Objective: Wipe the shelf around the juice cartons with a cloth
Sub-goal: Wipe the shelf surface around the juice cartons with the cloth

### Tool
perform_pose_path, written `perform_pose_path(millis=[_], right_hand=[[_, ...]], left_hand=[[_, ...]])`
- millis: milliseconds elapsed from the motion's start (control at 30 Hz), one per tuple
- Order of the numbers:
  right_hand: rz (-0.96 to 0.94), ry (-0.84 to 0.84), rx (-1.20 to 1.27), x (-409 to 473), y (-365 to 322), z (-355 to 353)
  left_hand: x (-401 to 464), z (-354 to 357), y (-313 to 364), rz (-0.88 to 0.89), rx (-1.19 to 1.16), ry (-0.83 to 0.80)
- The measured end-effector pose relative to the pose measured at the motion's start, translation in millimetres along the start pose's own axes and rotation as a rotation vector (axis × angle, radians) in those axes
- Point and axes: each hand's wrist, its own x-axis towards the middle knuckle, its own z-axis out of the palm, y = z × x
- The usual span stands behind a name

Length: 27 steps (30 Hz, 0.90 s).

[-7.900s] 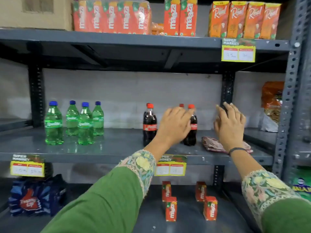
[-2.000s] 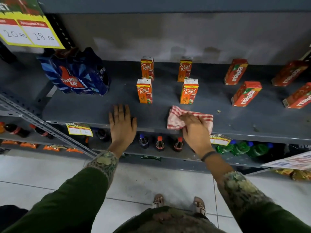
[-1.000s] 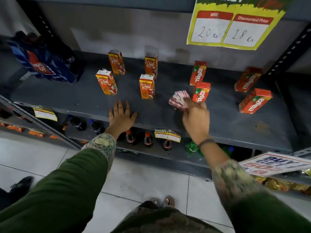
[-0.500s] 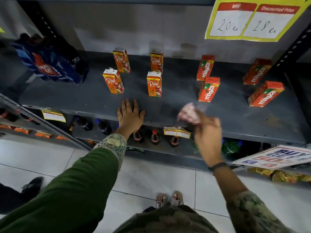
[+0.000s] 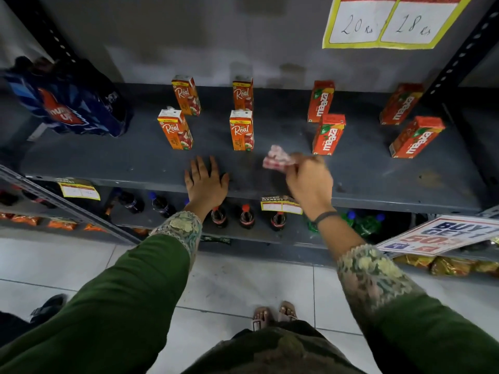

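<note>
Several small juice cartons stand on the grey shelf (image 5: 135, 163): orange Real cartons (image 5: 241, 130) on the left, red Maaza cartons (image 5: 328, 134) on the right. My right hand (image 5: 309, 180) grips a bunched red-and-white checked cloth (image 5: 276, 160) over the shelf, between the front Real carton and the front Maaza carton. The cloth is blurred, and whether it touches the shelf I cannot tell. My left hand (image 5: 205, 180) lies flat on the shelf's front edge, fingers spread, holding nothing.
A blue Thums Up multipack (image 5: 67, 103) sits at the shelf's left end. A yellow price card (image 5: 388, 22) hangs from the shelf above. Cola bottles (image 5: 246, 215) and green bottles stand on the lower shelf. A promo sign (image 5: 442, 236) juts out at right. White tiled floor lies below.
My right hand has carried the cloth from the shelf's front edge back in between the cartons, after sweeping toward the Maaza cartons a second ago. My left hand has stayed flat on the edge.
</note>
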Motion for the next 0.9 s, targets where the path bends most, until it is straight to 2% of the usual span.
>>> perform_pose_path(millis=[33,67,167,200,300,333,367,433,500,533,600,667,767,833,900], right_hand=[[0.027,0.05,-0.037,9,4,2],[0.043,0.021,-0.102,17,7,7],[-0.074,-0.297,-0.28,9,11,24],[-0.158,-0.376,-0.277,0,12,29],[-0.322,-0.508,-0.011,-25,15,19],[-0.32,-0.469,0.036,-30,20,11],[-0.296,-0.344,0.044,-34,26,3],[-0.162,-0.037,0.0,-31,45,-15],[-0.015,0.115,-0.078,-21,67,-26],[0.024,0.101,-0.107,-15,77,-27],[0.002,-0.079,-0.156,-8,92,-25],[-0.136,-0.275,-0.152,-12,107,-21],[-0.313,-0.407,-0.017,-19,137,-43],[-0.29,-0.361,0.053,-19,158,-74],[-0.167,-0.135,0.081,-14,178,-104]], left_hand=[[0,0,0,0.0,-0.003,-0.008],[0,0,1,-0.001,-0.003,-0.013],[0,0,2,0.001,0.005,-0.005],[0,0,2,0.0,0.005,0.0],[-1,0,2,0.0,0.012,0.016],[-2,0,3,0.0,0.017,0.022],[-3,1,3,-0.004,0.023,0.033],[-8,2,9,-0.024,0.022,0.077],[-17,3,23,-0.019,0.018,0.14],[-23,5,34,0.018,0.029,0.167],[-34,11,62,0.136,0.06,0.192],[-43,17,93,0.203,0.05,0.186],[-51,25,135,0.204,0.038,0.167],[-54,32,162,0.205,0.042,0.159],[-56,35,189,0.198,0.03,0.163]])
